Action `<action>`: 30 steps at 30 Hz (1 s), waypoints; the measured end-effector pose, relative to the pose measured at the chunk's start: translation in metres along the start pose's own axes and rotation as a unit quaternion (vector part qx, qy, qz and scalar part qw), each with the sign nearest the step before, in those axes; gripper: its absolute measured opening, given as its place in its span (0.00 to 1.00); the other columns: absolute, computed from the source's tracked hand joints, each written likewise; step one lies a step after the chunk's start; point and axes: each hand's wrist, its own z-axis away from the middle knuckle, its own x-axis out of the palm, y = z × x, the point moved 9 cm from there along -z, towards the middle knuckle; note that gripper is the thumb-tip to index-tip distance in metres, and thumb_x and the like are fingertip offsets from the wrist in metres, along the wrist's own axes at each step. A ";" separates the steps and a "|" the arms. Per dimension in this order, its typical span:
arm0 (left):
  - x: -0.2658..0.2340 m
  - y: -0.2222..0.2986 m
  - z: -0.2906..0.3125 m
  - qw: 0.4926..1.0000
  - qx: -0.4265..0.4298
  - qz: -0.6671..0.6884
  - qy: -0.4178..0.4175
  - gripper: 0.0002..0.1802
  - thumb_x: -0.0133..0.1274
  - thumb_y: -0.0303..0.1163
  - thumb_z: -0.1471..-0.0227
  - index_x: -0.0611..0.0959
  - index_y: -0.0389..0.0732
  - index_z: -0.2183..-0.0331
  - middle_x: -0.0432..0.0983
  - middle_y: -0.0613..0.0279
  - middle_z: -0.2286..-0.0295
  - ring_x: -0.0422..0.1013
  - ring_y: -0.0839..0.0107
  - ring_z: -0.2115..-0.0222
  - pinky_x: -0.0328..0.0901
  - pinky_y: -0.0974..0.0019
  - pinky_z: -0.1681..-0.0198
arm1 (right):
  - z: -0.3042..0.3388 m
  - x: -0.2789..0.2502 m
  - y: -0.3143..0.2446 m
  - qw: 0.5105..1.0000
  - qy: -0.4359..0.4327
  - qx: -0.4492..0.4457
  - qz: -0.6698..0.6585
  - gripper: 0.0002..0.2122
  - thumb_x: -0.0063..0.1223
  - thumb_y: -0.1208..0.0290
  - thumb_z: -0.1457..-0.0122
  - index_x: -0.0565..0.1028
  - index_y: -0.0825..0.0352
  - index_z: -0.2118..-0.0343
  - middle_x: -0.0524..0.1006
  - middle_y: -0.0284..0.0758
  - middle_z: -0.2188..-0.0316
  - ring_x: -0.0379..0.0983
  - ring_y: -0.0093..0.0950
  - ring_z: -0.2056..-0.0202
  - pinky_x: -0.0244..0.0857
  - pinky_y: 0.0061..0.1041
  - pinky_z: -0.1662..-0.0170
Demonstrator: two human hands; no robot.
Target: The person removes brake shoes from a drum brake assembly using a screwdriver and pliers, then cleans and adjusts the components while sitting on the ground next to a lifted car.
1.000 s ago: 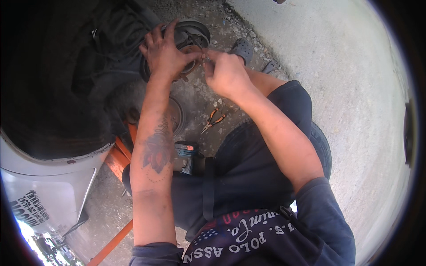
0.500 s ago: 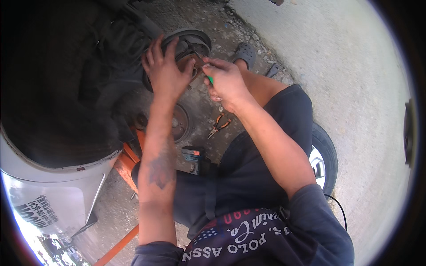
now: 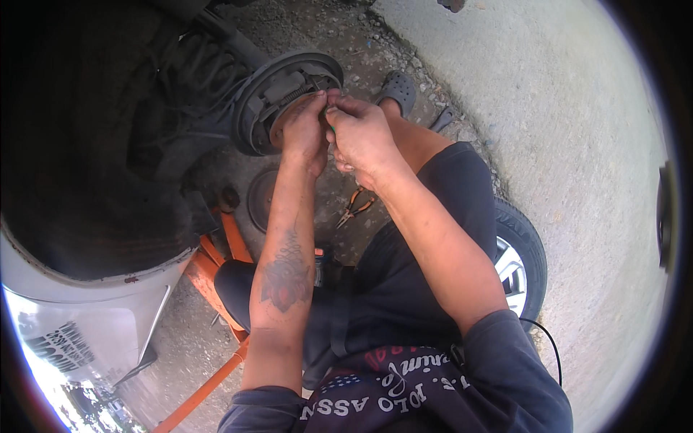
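Observation:
The drum brake assembly [image 3: 249, 130] of a raised vehicle is in front of me, its coil spring [image 3: 294, 94] and brake shoes exposed around a rusty brown hub [image 3: 287, 115]. My right hand [image 3: 363, 136] is closed around a green-handled tool [image 3: 333, 130], probably a screwdriver; most of it is hidden in my grip. Close against it, my left hand [image 3: 306, 136] is at the hub's right edge, thumb up and fingers curled in. Whatever those fingers pinch is hidden. Both sets of fingertips meet near the brake's right side.
Orange-handled pliers [image 3: 353, 208] and a round brake drum [image 3: 261, 200] lie on the gritty ground. An orange jack [image 3: 229, 234] stands under the pale body panel [image 3: 86, 317]. A wheel with tyre [image 3: 521, 252] lies at my right, beside a concrete slab [image 3: 577, 166].
My left hand has come down and right from over the brake, its spread fingers now curled beside my right hand. More of the brake assembly shows. My right hand has shifted slightly left.

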 end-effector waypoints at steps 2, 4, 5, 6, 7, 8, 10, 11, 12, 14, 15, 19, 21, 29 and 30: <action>0.003 0.003 0.001 1.000 0.000 -0.003 -0.014 0.17 0.41 0.36 0.34 0.78 0.33 0.58 0.77 0.56 0.65 0.73 0.67 0.62 0.67 0.64 0.55 | -0.003 -0.001 -0.010 0.986 0.032 -0.105 0.125 0.18 0.45 0.72 0.37 0.71 0.73 0.47 0.76 0.42 0.69 0.73 0.29 0.74 0.66 0.28 0.71; 0.002 0.002 0.003 1.000 -0.010 -0.006 -0.020 0.17 0.41 0.36 0.34 0.77 0.33 0.58 0.77 0.54 0.64 0.73 0.65 0.62 0.67 0.63 0.54 | 0.002 0.010 -0.022 0.908 0.090 -0.249 0.324 0.18 0.45 0.73 0.39 0.71 0.76 0.47 0.79 0.50 0.61 0.79 0.37 0.59 0.70 0.31 0.55; 0.001 0.003 0.003 1.000 -0.015 -0.008 -0.025 0.17 0.41 0.36 0.34 0.77 0.33 0.57 0.77 0.54 0.64 0.73 0.64 0.61 0.67 0.62 0.53 | -0.001 0.010 -0.008 0.943 0.061 -0.224 0.240 0.19 0.46 0.74 0.41 0.72 0.78 0.48 0.74 0.58 0.50 0.66 0.42 0.41 0.54 0.27 0.37; -0.001 0.004 0.003 1.000 -0.016 -0.006 -0.025 0.17 0.40 0.36 0.34 0.77 0.33 0.57 0.78 0.53 0.64 0.73 0.64 0.61 0.67 0.62 0.53 | -0.003 0.010 -0.005 0.941 0.068 -0.233 0.234 0.19 0.46 0.73 0.41 0.72 0.77 0.48 0.75 0.58 0.52 0.68 0.45 0.43 0.57 0.30 0.39; -0.001 0.003 0.004 0.999 -0.031 -0.011 -0.037 0.17 0.40 0.37 0.34 0.77 0.34 0.58 0.77 0.53 0.64 0.73 0.64 0.60 0.67 0.62 0.53 | -0.004 0.010 -0.001 0.941 0.071 -0.239 0.229 0.20 0.46 0.72 0.41 0.72 0.76 0.47 0.75 0.58 0.54 0.70 0.48 0.46 0.59 0.33 0.40; -0.001 0.003 0.005 0.998 -0.031 -0.006 -0.048 0.17 0.40 0.38 0.34 0.77 0.34 0.58 0.77 0.54 0.65 0.73 0.64 0.61 0.68 0.62 0.54 | -0.005 0.010 0.002 0.942 0.076 -0.240 0.221 0.20 0.46 0.71 0.41 0.72 0.75 0.47 0.76 0.58 0.56 0.71 0.51 0.48 0.62 0.35 0.42; -0.004 0.002 0.006 0.998 -0.035 0.006 -0.046 0.17 0.41 0.39 0.34 0.77 0.36 0.59 0.77 0.55 0.66 0.74 0.66 0.63 0.69 0.63 0.57 | -0.009 0.009 0.003 0.950 0.060 -0.221 0.214 0.19 0.46 0.72 0.39 0.71 0.72 0.46 0.78 0.53 0.63 0.77 0.48 0.60 0.69 0.37 0.54; -0.009 0.002 0.006 0.999 -0.037 -0.018 -0.029 0.17 0.42 0.39 0.34 0.78 0.37 0.59 0.77 0.55 0.66 0.74 0.67 0.65 0.69 0.63 0.59 | -0.013 0.007 0.007 0.971 0.031 -0.178 0.158 0.18 0.45 0.72 0.38 0.70 0.71 0.45 0.78 0.50 0.66 0.76 0.44 0.67 0.69 0.36 0.61; -0.011 0.000 0.007 0.998 -0.043 -0.038 -0.023 0.17 0.42 0.40 0.34 0.78 0.37 0.60 0.77 0.56 0.67 0.73 0.69 0.66 0.70 0.63 0.61 | -0.015 0.005 0.011 0.986 0.008 -0.132 0.103 0.18 0.45 0.72 0.37 0.69 0.69 0.45 0.77 0.46 0.70 0.75 0.40 0.73 0.69 0.35 0.68; -0.014 -0.003 0.012 0.996 -0.053 -0.069 -0.017 0.17 0.43 0.41 0.35 0.78 0.38 0.60 0.76 0.57 0.67 0.73 0.71 0.68 0.70 0.64 0.64 | -0.013 0.005 0.027 0.990 -0.083 0.024 -0.113 0.16 0.45 0.72 0.35 0.67 0.65 0.45 0.73 0.37 0.78 0.67 0.28 0.86 0.60 0.29 0.84; -0.014 -0.004 0.014 0.995 -0.055 -0.081 -0.019 0.17 0.44 0.41 0.35 0.79 0.38 0.59 0.76 0.58 0.67 0.73 0.71 0.69 0.70 0.64 0.64 | -0.011 0.009 0.026 0.977 -0.109 0.036 -0.179 0.12 0.43 0.71 0.33 0.66 0.61 0.47 0.64 0.30 0.83 0.49 0.17 0.91 0.41 0.21 0.89; -0.012 -0.007 0.018 0.996 -0.058 -0.062 0.004 0.15 0.46 0.41 0.35 0.79 0.40 0.58 0.74 0.66 0.71 0.71 0.76 0.74 0.71 0.69 0.73 | -0.013 0.008 0.037 0.942 -0.141 0.103 -0.286 0.10 0.44 0.66 0.33 0.68 0.54 0.50 0.66 0.30 0.82 0.53 0.18 0.92 0.46 0.20 0.89; -0.010 -0.007 0.018 0.997 -0.046 -0.069 0.005 0.15 0.46 0.41 0.35 0.79 0.40 0.58 0.74 0.66 0.70 0.71 0.77 0.72 0.71 0.69 0.70 | -0.015 0.014 0.041 0.909 -0.181 0.116 -0.358 0.09 0.44 0.64 0.32 0.69 0.51 0.51 0.67 0.30 0.82 0.54 0.19 0.92 0.46 0.20 0.90; -0.003 -0.015 -0.002 1.000 -0.011 0.002 -0.027 0.12 0.44 0.35 0.34 0.79 0.39 0.61 0.76 0.64 0.64 0.69 0.77 0.69 0.66 0.68 0.64 | -0.024 -0.008 0.027 0.971 -0.152 0.067 -0.174 0.12 0.45 0.66 0.34 0.69 0.56 0.49 0.69 0.32 0.81 0.58 0.21 0.90 0.49 0.23 0.90; -0.008 -0.014 -0.004 1.000 -0.014 -0.017 -0.011 0.12 0.44 0.35 0.34 0.79 0.39 0.60 0.76 0.63 0.65 0.69 0.77 0.69 0.66 0.68 0.64 | -0.023 -0.011 0.020 0.985 -0.129 0.027 -0.116 0.13 0.46 0.67 0.35 0.69 0.59 0.48 0.69 0.32 0.80 0.60 0.22 0.90 0.49 0.24 0.90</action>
